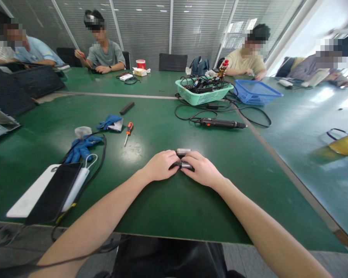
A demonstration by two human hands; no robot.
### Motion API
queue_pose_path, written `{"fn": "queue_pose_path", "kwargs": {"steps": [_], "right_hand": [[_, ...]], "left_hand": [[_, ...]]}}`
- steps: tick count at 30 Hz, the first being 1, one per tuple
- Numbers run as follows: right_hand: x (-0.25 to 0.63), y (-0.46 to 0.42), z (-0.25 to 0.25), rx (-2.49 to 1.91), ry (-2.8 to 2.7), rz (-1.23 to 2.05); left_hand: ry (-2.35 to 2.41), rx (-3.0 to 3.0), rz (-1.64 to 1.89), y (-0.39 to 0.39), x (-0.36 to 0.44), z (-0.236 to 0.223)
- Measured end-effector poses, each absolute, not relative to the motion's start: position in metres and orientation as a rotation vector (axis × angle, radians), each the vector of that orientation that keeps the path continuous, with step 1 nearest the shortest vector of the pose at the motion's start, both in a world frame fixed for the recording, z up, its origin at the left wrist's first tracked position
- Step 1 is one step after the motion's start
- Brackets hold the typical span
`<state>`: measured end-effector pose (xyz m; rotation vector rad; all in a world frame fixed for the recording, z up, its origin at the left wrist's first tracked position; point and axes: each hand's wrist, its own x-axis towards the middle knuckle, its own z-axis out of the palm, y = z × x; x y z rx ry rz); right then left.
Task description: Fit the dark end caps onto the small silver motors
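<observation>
In the head view, both my hands meet over the green table at the middle. My left hand (161,166) is closed around the left end of a dark and silver part (186,165). My right hand (204,168) has its fingers closed on the same part's right side. Just beyond it, a silver metal cylinder (183,151) shows between my fingertips, touched by both hands. Fingers cover much of both pieces, so I cannot tell whether they are joined or what they belong to.
An orange-handled screwdriver (128,131), blue gloves (82,148) and a black bar (127,108) lie left. Nearer are a black phone (56,189) and white power bank. Beyond my right hand lies a corded electric screwdriver (220,123), before a green basket (203,94) and blue basket (256,93). Several people sit around.
</observation>
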<state>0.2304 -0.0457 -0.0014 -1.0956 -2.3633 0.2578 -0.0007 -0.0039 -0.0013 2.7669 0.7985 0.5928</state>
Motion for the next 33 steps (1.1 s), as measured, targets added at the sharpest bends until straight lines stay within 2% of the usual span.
{"fn": "queue_pose_path", "kwargs": {"steps": [33], "right_hand": [[0.2310,-0.0455,-0.0010,-1.107,-2.351,0.285]], "left_hand": [[0.811,2.775,0.570,-0.0044,0.0002,-0.0011]]}}
